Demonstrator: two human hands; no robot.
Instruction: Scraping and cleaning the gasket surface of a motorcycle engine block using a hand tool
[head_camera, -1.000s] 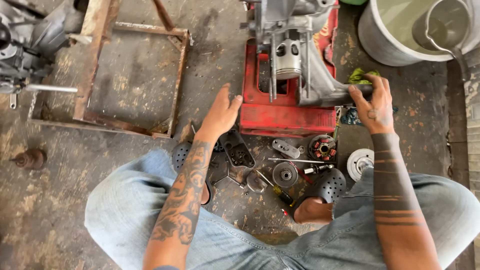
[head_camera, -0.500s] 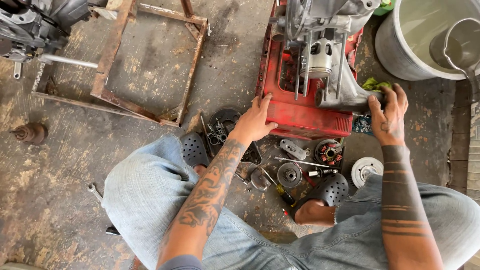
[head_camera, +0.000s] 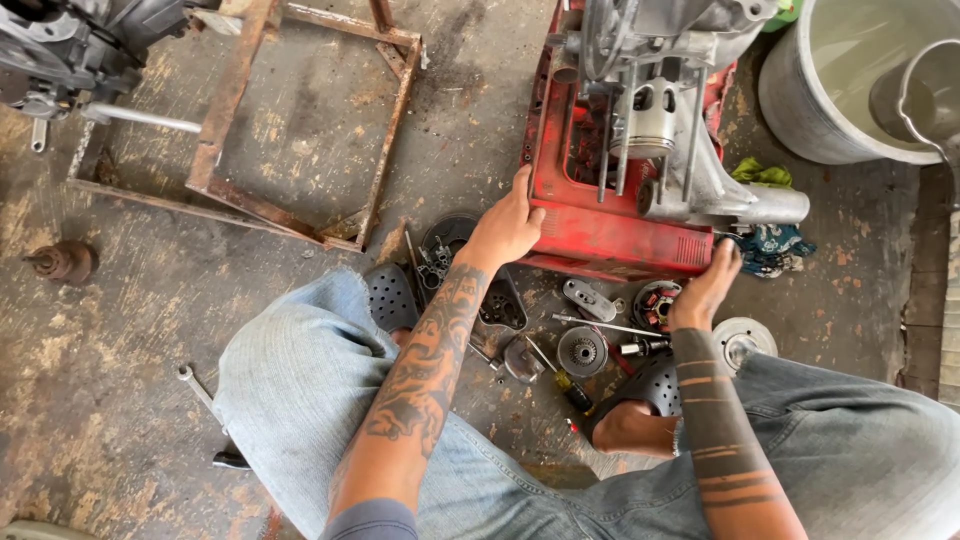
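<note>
Left hand (head_camera: 508, 228) flat on crate (head_camera: 610, 235) corner | right hand (head_camera: 708, 285) open at its front edge | I'd grip both corners evenly so engine (head_camera: 660, 110) stays level.

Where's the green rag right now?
In the head view, upper right: the green rag lies on the floor between the engine casing and the grey bucket, beyond the right hand.

We look almost straight down from a single head-worn camera onto a stained concrete floor (head_camera: 150, 330), close above our own knees and forearms. The view faces forward past our left hand (head_camera: 508, 228) and right hand (head_camera: 708, 288) to a red crate (head_camera: 600, 235) at arm's reach; no second view overlaps it.
</note>
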